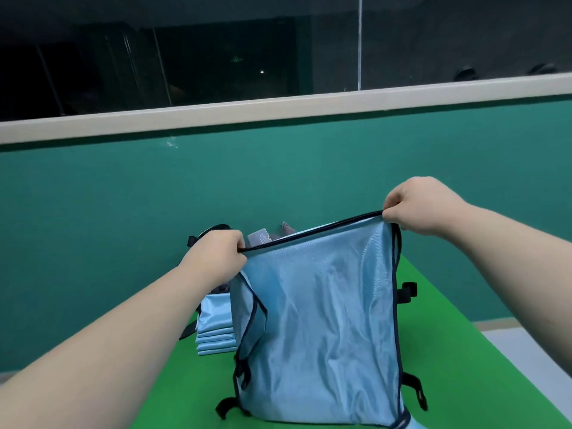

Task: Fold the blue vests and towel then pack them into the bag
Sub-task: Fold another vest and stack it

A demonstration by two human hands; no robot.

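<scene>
A light blue vest [322,320] with dark trim and black straps hangs upright over the green table [458,351], its lower edge resting on the surface. My left hand [219,255] pinches its top left corner. My right hand [421,205] pinches the top right corner, held higher. A stack of several folded blue vests [215,332] lies on the table behind and left of the hanging vest. The dark bag [213,230] stands behind my left hand, mostly hidden. Something grey [263,236] shows above the vest's top edge.
A teal partition wall [154,187] with a pale top rail rises just behind the table. Dark windows fill the background. The table's right edge drops to a grey floor [526,342].
</scene>
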